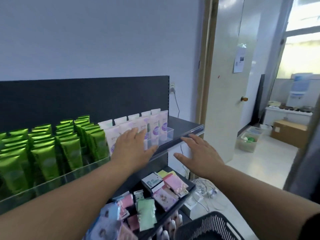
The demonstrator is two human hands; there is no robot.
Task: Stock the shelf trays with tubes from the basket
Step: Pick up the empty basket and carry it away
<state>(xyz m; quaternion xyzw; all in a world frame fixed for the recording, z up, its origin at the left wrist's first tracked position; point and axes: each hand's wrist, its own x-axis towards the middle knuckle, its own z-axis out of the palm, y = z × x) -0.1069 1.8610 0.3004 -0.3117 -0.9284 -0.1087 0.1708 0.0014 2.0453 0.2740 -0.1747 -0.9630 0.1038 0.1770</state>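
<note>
Evidently left hand (pixel 133 146), fingers flat, steadies white tubes (pixel 154 125) upright in clear tray (pixel 170 132) at 12 o'clock; right hand (pixel 199 153) spread, empty, hovers by shelf edge (pixel 190 134); basket (pixel 207 226) at 5 o'clock.

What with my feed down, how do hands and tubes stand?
Left hand open, at the white tubes. Right hand open, empty, beside shelf edge. Basket low right. Nothing blocking.

I count two hands in view, a left hand (pixel 133 146) and a right hand (pixel 199 153). Toward the right edge of the shelf (pixel 187 129) stand about eleven white tubes (pixel 154 125) (the left hand covers some). Along its left part are well over twenty green tubes (pixel 43 153), too blurred to tally exactly. There is one basket (pixel 213 226).
</note>
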